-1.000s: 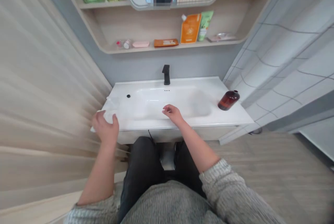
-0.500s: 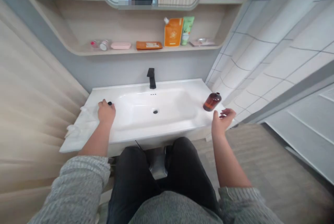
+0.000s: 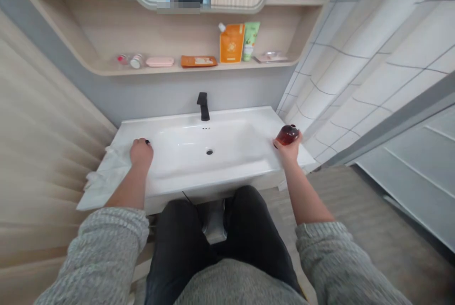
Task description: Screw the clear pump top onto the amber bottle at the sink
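Observation:
On the left side of the white sink counter, my left hand (image 3: 141, 152) is closed around a small black object (image 3: 147, 142), of which only a bit shows by the fingers. An amber bottle (image 3: 287, 135) with an open top and reddish-brown liquid stands at the right side of the counter. My right hand (image 3: 289, 149) is wrapped round its lower part, thumb on the left and fingers on the right.
Between my hands lies the white basin (image 3: 209, 167), with a black faucet (image 3: 203, 106) behind it. White crumpled cloth or tissue (image 3: 95, 179) rests at the counter's left end. Above, a shelf (image 3: 159, 70) holds an orange pouch (image 3: 232, 44) and a green tube (image 3: 250, 40).
My right hand has moved left and slightly up from beside the amber bottle and taken hold of it. Less of the black object shows at my left hand. The view has shifted slightly.

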A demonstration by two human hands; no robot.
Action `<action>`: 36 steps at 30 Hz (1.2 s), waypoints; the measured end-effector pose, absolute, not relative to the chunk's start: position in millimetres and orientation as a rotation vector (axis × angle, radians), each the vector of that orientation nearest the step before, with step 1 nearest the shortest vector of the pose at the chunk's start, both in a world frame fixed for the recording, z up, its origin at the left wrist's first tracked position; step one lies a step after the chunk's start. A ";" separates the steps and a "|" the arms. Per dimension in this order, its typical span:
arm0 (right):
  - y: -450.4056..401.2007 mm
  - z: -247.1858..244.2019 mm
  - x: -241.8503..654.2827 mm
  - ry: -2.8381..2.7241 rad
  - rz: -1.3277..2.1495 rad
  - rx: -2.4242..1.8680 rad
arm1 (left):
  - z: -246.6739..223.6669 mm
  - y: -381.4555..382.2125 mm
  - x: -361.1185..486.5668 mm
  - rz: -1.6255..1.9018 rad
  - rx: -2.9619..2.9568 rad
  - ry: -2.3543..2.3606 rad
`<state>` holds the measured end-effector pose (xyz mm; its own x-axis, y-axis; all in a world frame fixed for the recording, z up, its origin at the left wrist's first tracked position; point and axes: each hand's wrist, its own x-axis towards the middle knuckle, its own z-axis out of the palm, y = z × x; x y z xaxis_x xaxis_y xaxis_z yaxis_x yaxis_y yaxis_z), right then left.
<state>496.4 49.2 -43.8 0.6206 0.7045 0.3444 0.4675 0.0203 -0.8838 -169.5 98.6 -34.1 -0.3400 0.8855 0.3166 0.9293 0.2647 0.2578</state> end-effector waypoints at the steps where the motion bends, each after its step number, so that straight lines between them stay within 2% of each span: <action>1: 49.6 -42.8 495.9 -0.974 0.236 -1.640 | -33.4 98.2 -168.9 -0.631 -1.731 -2.421; 6: 48.0 -38.0 497.0 -0.905 0.192 -1.733 | -28.7 91.9 -165.6 -0.770 -1.797 -2.393; 12: 46.0 -26.7 477.3 -1.082 0.243 -1.618 | -29.3 56.6 -128.8 -1.190 -1.984 -2.230; 19: 44.8 -10.4 373.5 -1.280 0.567 -1.345 | -44.2 38.4 -52.2 -1.805 -2.071 -2.353; 26: 47.2 -15.2 272.7 -1.429 0.776 -1.286 | -48.3 45.9 -24.0 -2.283 -2.065 -2.413; 30: 58.9 -23.6 237.7 -1.515 0.865 -1.249 | -51.5 41.9 -18.0 -2.369 -2.195 -2.214; 36: 64.2 -37.7 203.0 -1.603 0.934 -1.302 | -46.3 34.3 -20.2 -2.244 -2.109 -2.113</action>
<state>203.0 64.2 -37.7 -0.0994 0.9830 0.1542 0.3504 0.1796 -0.9192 -20.2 34.3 -46.3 -0.2458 0.9204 0.3039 0.2481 -0.2434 0.9377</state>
